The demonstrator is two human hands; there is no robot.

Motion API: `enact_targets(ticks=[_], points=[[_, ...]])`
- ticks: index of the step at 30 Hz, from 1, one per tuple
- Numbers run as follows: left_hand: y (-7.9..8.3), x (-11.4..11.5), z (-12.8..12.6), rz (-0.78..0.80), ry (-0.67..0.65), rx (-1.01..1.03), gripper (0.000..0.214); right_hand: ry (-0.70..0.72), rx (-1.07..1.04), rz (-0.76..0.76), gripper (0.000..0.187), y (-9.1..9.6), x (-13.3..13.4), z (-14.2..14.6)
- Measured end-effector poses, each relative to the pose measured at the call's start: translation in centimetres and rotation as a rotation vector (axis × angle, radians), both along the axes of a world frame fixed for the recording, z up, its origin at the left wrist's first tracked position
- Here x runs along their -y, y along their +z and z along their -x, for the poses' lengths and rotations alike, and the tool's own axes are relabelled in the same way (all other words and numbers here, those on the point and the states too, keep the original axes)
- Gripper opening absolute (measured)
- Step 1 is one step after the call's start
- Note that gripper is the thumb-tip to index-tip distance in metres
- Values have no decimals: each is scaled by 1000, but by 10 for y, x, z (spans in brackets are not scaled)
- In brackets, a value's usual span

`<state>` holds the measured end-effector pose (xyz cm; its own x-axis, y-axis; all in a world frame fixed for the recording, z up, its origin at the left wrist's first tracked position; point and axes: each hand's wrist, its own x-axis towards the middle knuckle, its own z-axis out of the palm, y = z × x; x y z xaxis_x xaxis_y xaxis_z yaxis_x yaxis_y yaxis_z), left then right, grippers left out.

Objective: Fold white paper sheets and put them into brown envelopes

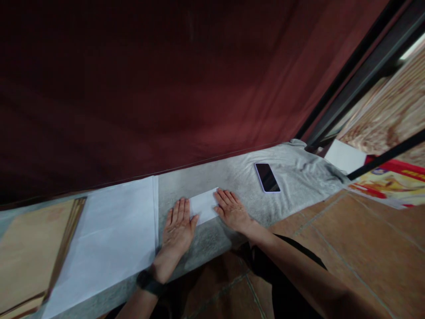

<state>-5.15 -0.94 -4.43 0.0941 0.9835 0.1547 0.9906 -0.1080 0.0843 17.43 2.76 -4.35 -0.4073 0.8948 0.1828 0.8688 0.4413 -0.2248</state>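
A small white sheet of paper, possibly folded, lies flat on the grey cloth-covered surface in front of me. At its left end rests my left hand, palm down with the fingers stretched out and the thumb on the paper. My right hand lies flat across the paper's right end, its fingers extended. Neither hand grips anything. To the left of my left hand sits a stack of large white paper sheets. A phone with a light purple edge lies to the right of my right hand.
Brown paper envelopes are piled at the far left. A dark red panel rises behind the surface. On the right stand a dark metal frame and a red and yellow printed package above the tiled floor.
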Motion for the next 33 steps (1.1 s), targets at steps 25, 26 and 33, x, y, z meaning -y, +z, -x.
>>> enact_targets(ticks=[25, 26, 33], points=[[-2, 2, -22, -115, -185, -13, 58, 203, -109, 47, 50, 14, 6, 35], [-3, 1, -23, -114, -180, -28, 58, 202, -108, 52, 50, 14, 6, 37], [-5, 0, -21, -122, -116, -57, 59, 128, -77, -19, 49, 8, 5, 40]])
